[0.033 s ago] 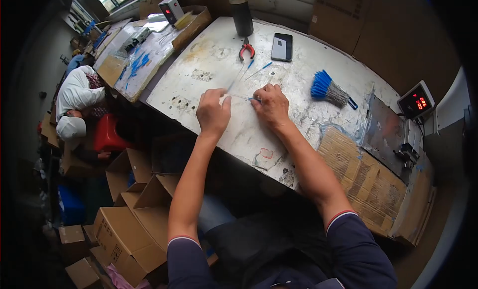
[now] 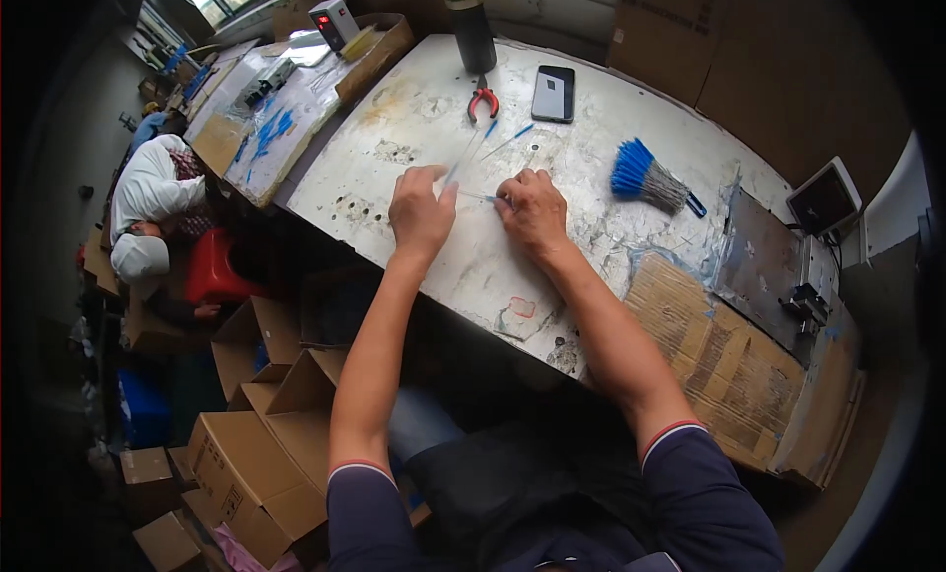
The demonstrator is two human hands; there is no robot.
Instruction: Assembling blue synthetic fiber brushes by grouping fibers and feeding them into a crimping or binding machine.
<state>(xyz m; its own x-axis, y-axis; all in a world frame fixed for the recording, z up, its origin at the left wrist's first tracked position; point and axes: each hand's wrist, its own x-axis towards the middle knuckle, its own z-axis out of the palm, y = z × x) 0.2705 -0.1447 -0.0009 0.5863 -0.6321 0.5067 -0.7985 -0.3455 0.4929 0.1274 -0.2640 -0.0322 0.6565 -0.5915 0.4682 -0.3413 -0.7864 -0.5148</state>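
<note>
My left hand [image 2: 422, 215] is above the white worktable [image 2: 463, 267], thumb and fingers closed around a thin, pale, see-through strip [image 2: 451, 171], blurred at its upper end. To its right, my right hand [image 2: 534, 207] pinches a thin rod [image 2: 477, 195] with a bit of blue near the fingertips. The rod spans the gap toward my left thumb; whether it touches is unclear. Just beyond the hands lie slim blue-ended sticks [image 2: 522, 132]. A bundle of thin wire-like sticks with blue ends [image 2: 645, 176] rests to the right.
Red-handled pliers [image 2: 483, 103], a phone [image 2: 553, 94] and a dark bottle [image 2: 471, 35] stand or lie at the back. At right are a metal plate [image 2: 754, 262], a display box [image 2: 826, 198] and cardboard [image 2: 705, 360]. Cartons [image 2: 256, 473] and another person [image 2: 158, 193] are at left.
The whole view has shifted slightly. Red digits on the right display show earlier and are dark now. Both hands keep nearly the same pose.
</note>
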